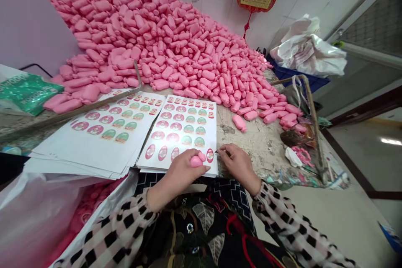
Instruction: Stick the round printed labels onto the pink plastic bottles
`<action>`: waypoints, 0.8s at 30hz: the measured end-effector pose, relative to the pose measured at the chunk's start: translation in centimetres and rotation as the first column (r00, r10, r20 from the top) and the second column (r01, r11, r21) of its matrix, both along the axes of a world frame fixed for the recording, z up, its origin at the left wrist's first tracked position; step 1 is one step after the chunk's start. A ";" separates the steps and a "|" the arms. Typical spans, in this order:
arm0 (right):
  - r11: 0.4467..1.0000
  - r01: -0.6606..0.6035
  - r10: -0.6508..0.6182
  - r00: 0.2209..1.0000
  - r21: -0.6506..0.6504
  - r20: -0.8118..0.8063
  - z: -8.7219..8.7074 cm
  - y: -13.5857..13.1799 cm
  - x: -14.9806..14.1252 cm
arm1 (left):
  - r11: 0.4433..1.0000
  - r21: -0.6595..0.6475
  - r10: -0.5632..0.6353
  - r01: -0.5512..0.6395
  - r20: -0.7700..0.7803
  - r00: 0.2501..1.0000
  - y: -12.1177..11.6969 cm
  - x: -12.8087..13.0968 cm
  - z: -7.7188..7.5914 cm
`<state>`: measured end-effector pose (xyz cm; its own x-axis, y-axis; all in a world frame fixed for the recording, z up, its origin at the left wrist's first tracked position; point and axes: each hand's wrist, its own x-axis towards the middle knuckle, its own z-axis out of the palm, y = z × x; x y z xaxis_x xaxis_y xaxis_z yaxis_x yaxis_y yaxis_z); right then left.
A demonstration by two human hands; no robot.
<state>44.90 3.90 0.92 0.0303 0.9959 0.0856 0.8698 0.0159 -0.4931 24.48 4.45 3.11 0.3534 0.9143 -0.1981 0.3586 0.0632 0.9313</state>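
Observation:
In my left hand [184, 166], the fingers are wrapped round a small pink plastic bottle [197, 161], mostly hidden by the palm. The hand lies over the lower edge of a white sticker sheet [207, 134] printed with rows of red, pink and green labels. At the sheet's right edge my right hand [234, 161] is closed in a pinch. A small dark tip shows at its fingertips, too small to name. Just left of those fingertips is a red oval label [210, 155] on the sheet.
A huge heap of pink bottles [150, 37] covers the back of the worn table [260, 150]. More sticker sheets [94, 146] lie on the left, under a metal bar [103, 102]. A bent frame [314, 125] stands at right. Below left hangs a plastic bag [37, 213].

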 end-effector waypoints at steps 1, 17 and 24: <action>1.000 0.006 -0.006 0.999 0.006 0.042 0.0 0.0 -0.3 | 0.988 0.130 -0.074 0.089 -0.117 0.990 -0.1 0.1 -0.2; 0.991 -0.135 0.130 0.961 0.002 0.246 0.5 0.7 -0.1 | 0.734 0.280 -0.190 0.619 -0.790 0.583 -1.9 1.0 -1.8; 0.992 -0.124 0.119 0.971 0.008 0.209 0.4 0.7 -0.1 | 0.718 0.286 -0.171 0.635 -0.811 0.559 -2.0 0.9 -1.9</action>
